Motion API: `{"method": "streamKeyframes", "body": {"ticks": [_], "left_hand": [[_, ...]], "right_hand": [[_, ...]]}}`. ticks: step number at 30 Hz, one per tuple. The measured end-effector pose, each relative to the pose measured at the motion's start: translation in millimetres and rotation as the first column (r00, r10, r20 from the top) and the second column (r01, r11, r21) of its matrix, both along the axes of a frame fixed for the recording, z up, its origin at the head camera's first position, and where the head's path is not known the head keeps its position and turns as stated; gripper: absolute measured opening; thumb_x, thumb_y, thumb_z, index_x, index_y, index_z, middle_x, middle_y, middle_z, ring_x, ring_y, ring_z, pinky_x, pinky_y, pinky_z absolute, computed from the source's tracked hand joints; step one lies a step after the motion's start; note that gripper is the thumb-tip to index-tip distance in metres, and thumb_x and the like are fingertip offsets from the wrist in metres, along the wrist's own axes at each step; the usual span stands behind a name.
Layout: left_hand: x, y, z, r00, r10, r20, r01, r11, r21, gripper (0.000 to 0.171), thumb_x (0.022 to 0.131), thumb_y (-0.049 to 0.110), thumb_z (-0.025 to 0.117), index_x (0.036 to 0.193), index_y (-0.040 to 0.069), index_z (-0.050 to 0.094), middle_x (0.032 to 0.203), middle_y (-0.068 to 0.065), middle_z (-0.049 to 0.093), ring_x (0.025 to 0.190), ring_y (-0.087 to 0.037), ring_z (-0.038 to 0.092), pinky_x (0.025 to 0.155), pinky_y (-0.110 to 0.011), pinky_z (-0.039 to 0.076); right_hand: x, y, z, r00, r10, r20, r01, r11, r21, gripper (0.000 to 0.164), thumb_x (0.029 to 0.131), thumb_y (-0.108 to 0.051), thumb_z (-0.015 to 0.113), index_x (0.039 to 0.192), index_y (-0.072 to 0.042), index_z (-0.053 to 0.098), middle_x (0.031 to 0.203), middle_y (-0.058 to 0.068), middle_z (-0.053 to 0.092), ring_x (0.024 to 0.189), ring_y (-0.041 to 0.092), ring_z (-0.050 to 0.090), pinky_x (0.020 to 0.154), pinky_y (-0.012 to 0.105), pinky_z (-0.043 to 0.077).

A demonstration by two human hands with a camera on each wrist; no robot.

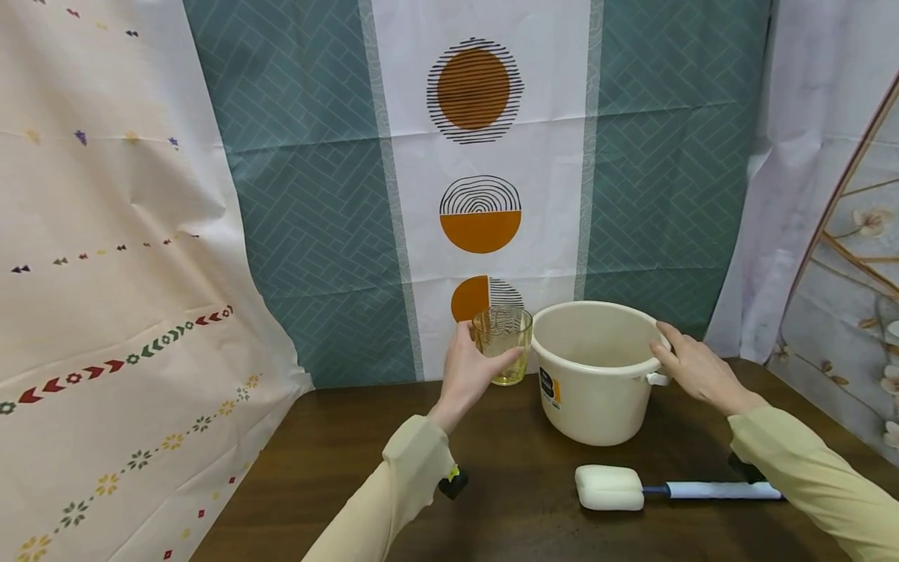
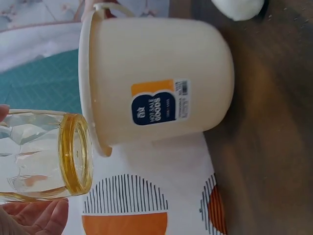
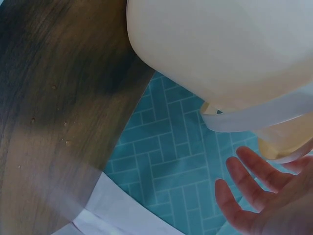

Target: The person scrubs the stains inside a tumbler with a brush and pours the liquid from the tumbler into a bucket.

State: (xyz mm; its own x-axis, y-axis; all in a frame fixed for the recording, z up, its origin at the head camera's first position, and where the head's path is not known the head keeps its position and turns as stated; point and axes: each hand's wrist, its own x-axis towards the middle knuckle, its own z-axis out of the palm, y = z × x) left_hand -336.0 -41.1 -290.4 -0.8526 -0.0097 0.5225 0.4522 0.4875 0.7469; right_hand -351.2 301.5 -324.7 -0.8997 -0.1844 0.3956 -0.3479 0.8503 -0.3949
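Observation:
A see-through yellow glass tumbler (image 1: pixel 511 361) is in my left hand (image 1: pixel 469 367), held up in front of the cloth at the back. My thumb lies on its near side; in the left wrist view its thick base (image 2: pixel 77 154) points toward the bucket. To the right of the tumbler is a cream plastic bucket (image 1: pixel 597 406) with its mouth up. My right hand (image 1: pixel 695 371) is at the bucket's right rim, with the thumb over the edge. In the right wrist view several fingers (image 3: pixel 254 183) spread loosely outside the rim, off the wall.
A white sponge brush (image 1: pixel 609 488) with a pale handle (image 1: pixel 723 490) lies on the dark wooden table (image 1: pixel 337 468), in front of the bucket. Patterned cloth (image 1: pixel 309 195) hangs along the table's back edge, with more cloth on both sides.

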Motion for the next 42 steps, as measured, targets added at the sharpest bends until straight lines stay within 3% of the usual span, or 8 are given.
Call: {"method": "streamKeyframes", "body": {"ticks": [6,12,25,33,42], "left_hand": [[16.2,-12.5,-19.6,0.996,-0.086,0.031,0.085,0.996,0.029,0.071,0.066,0.047,0.077,0.115,0.007,0.044,0.101,0.001,0.05,0.09,-0.017,0.05,0.074,-0.035,0.042],[31.0,-19.3,-36.0,0.99,-0.11,0.085,0.11,0.994,-0.001,0.069,0.065,0.047,0.077,0.112,0.008,0.045,0.096,0.001,0.051,0.086,-0.017,0.049,0.071,-0.034,0.042],[46.3,-19.8,-64.2,0.978,-0.141,0.156,0.149,0.988,-0.041,0.072,0.061,0.042,0.081,0.11,0.006,0.044,0.1,-0.004,0.052,0.089,-0.019,0.05,0.072,-0.035,0.042],[55.8,-20.5,-82.4,0.969,-0.197,0.149,0.211,0.974,-0.085,0.071,0.059,0.036,0.083,0.106,0.002,0.042,0.094,-0.007,0.052,0.084,-0.022,0.05,0.069,-0.033,0.042],[63.5,-17.8,-103.0,0.962,-0.209,0.177,0.227,0.97,-0.084,0.072,0.056,0.037,0.085,0.103,0.003,0.042,0.09,-0.005,0.051,0.083,-0.02,0.051,0.071,-0.032,0.042]], "right_hand": [[-0.1,1.0,-2.5,1.0,0.012,0.003,-0.012,1.0,-0.001,0.061,0.098,-0.038,0.029,0.136,0.009,0.02,0.125,0.037,0.034,0.109,0.051,0.037,0.081,0.063,0.03],[-1.0,0.4,0.0,1.0,0.004,0.001,-0.004,1.0,0.004,0.062,0.098,-0.04,0.028,0.137,0.008,0.019,0.125,0.037,0.034,0.108,0.051,0.037,0.08,0.063,0.031],[-0.8,0.4,0.6,1.0,0.013,0.001,-0.013,1.0,0.001,0.063,0.098,-0.04,0.027,0.137,0.009,0.02,0.126,0.038,0.033,0.11,0.051,0.036,0.082,0.063,0.029],[-1.4,-0.8,2.3,1.0,-0.001,0.01,0.001,1.0,0.003,0.062,0.098,-0.039,0.028,0.137,0.008,0.018,0.127,0.038,0.032,0.111,0.051,0.035,0.082,0.064,0.029],[-1.7,0.4,0.6,1.0,-0.01,0.02,0.01,1.0,0.003,0.064,0.098,-0.042,0.027,0.138,0.007,0.018,0.128,0.037,0.031,0.112,0.051,0.034,0.082,0.065,0.028]]}}
